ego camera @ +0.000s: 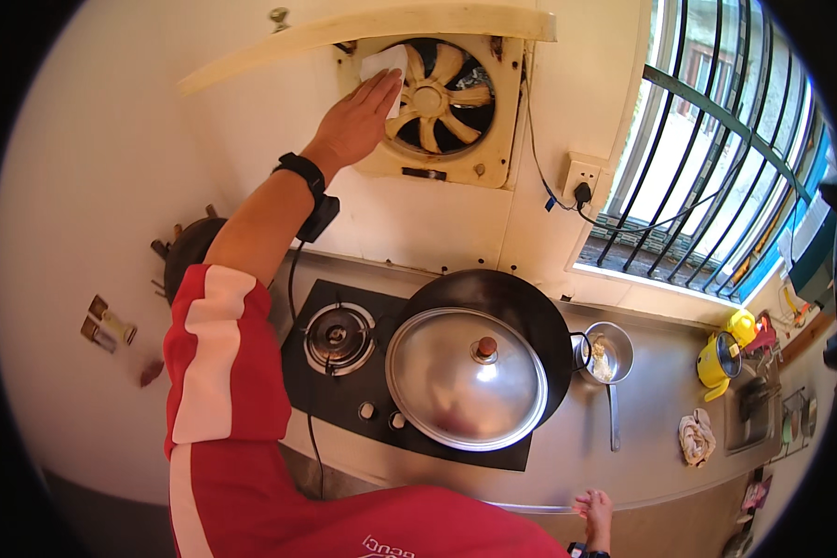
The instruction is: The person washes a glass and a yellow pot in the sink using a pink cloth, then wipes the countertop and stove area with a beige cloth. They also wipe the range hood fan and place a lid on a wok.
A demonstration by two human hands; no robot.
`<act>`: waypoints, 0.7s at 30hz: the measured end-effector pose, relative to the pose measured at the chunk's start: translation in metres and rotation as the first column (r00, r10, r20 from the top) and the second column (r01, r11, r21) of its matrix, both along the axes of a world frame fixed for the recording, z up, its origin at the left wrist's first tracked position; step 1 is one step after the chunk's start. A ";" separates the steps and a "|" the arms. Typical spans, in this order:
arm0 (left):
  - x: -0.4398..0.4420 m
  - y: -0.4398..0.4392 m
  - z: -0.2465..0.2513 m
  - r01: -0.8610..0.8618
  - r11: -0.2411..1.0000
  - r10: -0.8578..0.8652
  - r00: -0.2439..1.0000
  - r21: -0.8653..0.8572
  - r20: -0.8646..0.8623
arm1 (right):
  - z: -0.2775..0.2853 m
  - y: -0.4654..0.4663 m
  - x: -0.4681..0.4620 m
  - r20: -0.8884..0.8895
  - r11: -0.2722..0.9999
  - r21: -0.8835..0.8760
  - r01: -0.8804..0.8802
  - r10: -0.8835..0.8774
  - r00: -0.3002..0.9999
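My left hand is raised to the wall and presses a white cloth or paper wipe against the upper left of an exhaust fan. The fan's cream blades and square frame bear brown stains. Down at the counter's front edge, my right hand hangs with fingers apart, holding nothing. Below the fan, a domed metal lid with a brown knob leans over a dark wok on a black gas hob.
Right of the wok stands a small saucepan with pale contents. Beyond it are a yellow appliance, a crumpled cloth and a sink. A plugged cord hangs beside the fan, near a barred window.
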State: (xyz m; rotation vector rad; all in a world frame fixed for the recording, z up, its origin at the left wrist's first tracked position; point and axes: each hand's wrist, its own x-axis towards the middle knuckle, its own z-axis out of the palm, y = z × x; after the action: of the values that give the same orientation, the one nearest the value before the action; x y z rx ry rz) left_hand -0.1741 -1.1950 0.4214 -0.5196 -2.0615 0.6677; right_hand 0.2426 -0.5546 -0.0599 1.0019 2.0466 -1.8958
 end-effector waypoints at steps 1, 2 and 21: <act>-0.015 0.001 0.004 -0.048 0.996 0.050 0.998 -0.074 0.023 | 0.001 -0.003 0.003 0.011 1.000 0.012 0.018 -0.019 1.000; -0.028 0.002 0.007 -0.086 0.988 0.089 0.996 -0.128 0.018 | 0.002 -0.006 0.006 0.013 0.998 0.000 0.058 -0.058 0.998; -0.097 -0.057 0.014 -0.592 0.714 0.580 0.799 -0.374 -0.158 | 0.013 -0.015 -0.045 0.024 0.997 -0.062 0.049 -0.048 0.999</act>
State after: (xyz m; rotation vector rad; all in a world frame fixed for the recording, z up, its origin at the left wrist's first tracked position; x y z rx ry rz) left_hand -0.2714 -1.2515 0.4353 -0.0494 -2.0593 1.5022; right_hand 0.1974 -0.5695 -0.0470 1.0625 1.9546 -1.9504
